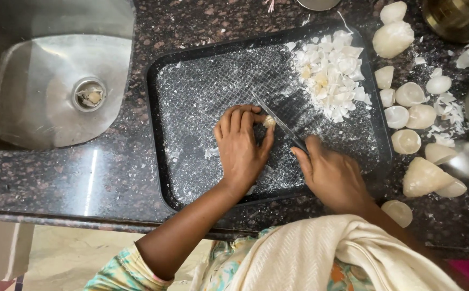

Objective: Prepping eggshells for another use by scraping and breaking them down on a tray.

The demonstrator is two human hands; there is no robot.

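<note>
Garlic clove (269, 122) sits mid-tray (164, 108), pinched under left hand (241, 146) fingertips; right hand (331, 175), gripping knife (277, 121), lies right of it, blade slanting up-left across the clove.

Sink (57, 86) left of tray (162, 134)
</note>
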